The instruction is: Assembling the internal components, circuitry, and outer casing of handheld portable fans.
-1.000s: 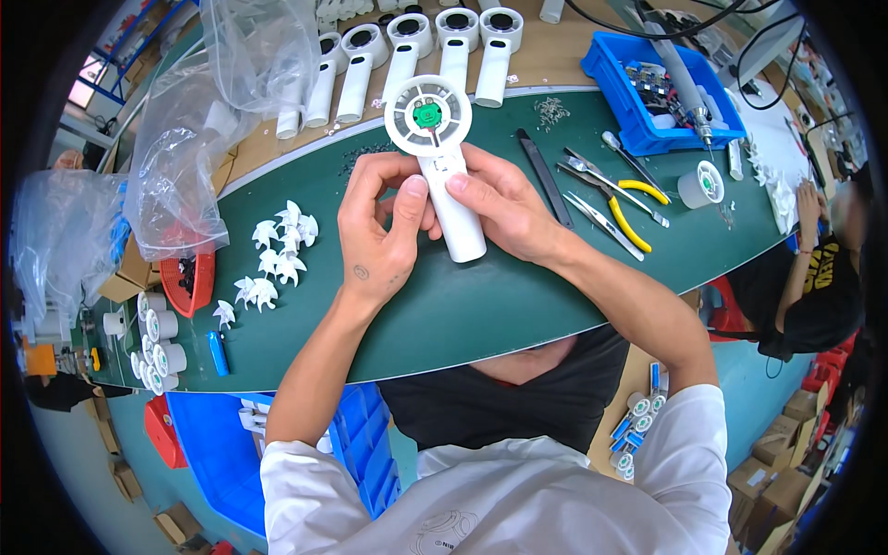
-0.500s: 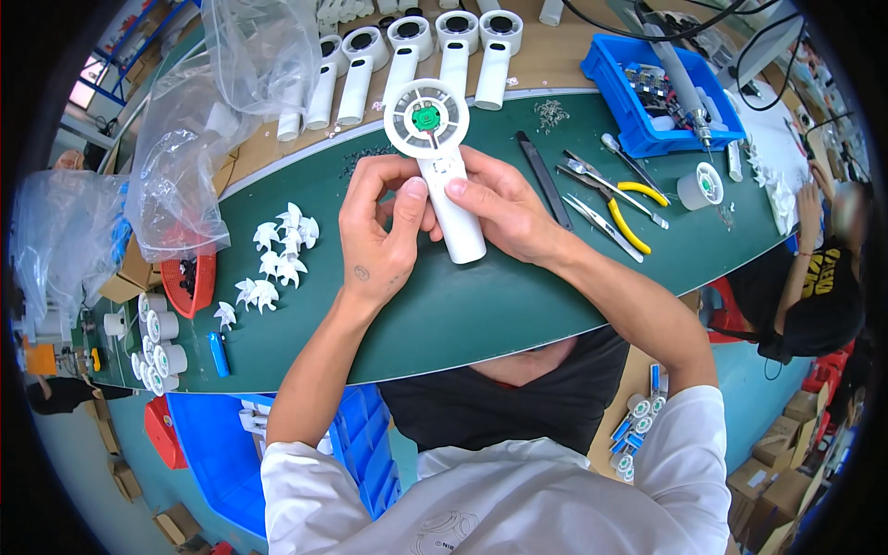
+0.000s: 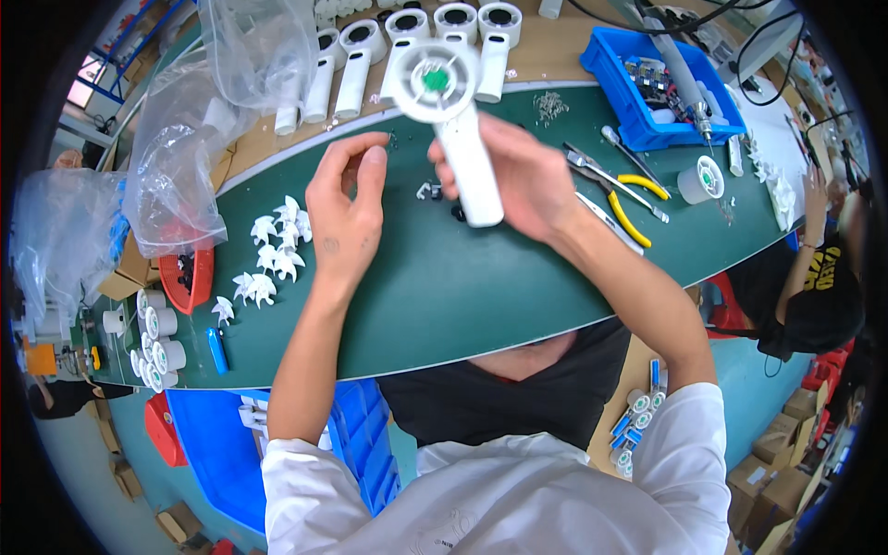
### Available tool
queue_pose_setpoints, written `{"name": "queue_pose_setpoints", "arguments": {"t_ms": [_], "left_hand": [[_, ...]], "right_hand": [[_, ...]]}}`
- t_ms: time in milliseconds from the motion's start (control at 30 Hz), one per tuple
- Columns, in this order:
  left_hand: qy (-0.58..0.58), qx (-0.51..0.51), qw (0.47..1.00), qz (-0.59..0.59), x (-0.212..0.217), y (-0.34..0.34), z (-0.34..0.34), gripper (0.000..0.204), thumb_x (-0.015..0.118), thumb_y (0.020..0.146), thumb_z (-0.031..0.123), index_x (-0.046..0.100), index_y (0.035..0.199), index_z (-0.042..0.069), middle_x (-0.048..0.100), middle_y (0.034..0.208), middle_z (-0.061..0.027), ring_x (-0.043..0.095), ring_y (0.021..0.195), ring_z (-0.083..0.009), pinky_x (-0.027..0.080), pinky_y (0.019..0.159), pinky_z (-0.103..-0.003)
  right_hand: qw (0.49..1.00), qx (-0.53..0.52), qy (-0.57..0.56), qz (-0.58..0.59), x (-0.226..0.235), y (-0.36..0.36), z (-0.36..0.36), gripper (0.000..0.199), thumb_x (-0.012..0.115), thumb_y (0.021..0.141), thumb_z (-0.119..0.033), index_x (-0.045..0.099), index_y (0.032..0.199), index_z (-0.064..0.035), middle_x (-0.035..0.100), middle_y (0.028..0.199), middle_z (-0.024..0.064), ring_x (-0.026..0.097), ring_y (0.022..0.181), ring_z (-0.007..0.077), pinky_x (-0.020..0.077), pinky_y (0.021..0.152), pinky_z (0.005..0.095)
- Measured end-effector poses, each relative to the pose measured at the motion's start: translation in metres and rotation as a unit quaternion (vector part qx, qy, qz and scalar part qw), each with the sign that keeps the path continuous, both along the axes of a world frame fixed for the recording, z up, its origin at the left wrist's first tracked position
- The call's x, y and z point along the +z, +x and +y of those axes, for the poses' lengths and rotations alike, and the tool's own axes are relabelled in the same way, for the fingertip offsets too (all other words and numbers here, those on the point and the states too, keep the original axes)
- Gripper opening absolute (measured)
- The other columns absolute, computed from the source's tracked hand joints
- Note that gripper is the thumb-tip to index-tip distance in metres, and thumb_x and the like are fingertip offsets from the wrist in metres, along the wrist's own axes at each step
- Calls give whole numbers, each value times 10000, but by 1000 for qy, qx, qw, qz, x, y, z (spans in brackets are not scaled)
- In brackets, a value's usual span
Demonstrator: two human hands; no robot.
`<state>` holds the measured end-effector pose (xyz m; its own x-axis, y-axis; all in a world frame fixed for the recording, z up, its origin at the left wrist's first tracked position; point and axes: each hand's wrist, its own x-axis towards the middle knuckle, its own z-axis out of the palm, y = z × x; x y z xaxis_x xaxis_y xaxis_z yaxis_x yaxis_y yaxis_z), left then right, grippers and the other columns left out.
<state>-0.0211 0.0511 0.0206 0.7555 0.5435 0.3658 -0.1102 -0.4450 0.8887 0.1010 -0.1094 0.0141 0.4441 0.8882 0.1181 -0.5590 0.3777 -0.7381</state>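
Observation:
My right hand [image 3: 527, 180] grips a white handheld fan [image 3: 472, 171], its fingers wrapped about the handle. The fan's round head tilts away from me, showing a green circuit board in the middle with no blades over it; motion blurs the handle a little. Apart from the fan, to its left, my left hand [image 3: 347, 208] is held above the table with curved, parted fingers and nothing between them. Small black and white parts [image 3: 429, 191] lie on the green table just beside the handle. White fan blades [image 3: 263, 254] are grouped left of my left hand.
Pliers with yellow handles [image 3: 624, 205], tweezers and screwdrivers lie right of my right hand. Behind them stands a blue bin [image 3: 638, 139] of parts. Finished-looking white fans [image 3: 361, 69] line the far side. A red basket [image 3: 190, 287], plastic bags and a blue battery [image 3: 217, 351] are left.
My left hand has let go of the fan and moved left. My right hand holds it alone, turned more upright and shifted. Small parts now show on the table beneath.

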Motion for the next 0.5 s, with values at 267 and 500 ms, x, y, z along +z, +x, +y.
{"name": "queue_pose_setpoints", "arguments": {"t_ms": [267,500], "left_hand": [[297,-157,938,86,-1,0,-2,196,716,792,69,707,987,75,574,941,-86,537,900,-261,447,827,-358],[363,-171,914,56,-10,12,-11,194,719,792,87,713,986,84,571,1013,-79,515,969,-274,419,878,-394]], "right_hand": [[995,-99,21,9,3,25,-8,427,391,1012,-299,469,1279,25,594,1085,135,568,897,214,488,755,351],[996,-92,14,15,2,18,-5,420,396,1009,-290,472,1272,30,595,1094,139,578,887,213,496,745,346]]}}
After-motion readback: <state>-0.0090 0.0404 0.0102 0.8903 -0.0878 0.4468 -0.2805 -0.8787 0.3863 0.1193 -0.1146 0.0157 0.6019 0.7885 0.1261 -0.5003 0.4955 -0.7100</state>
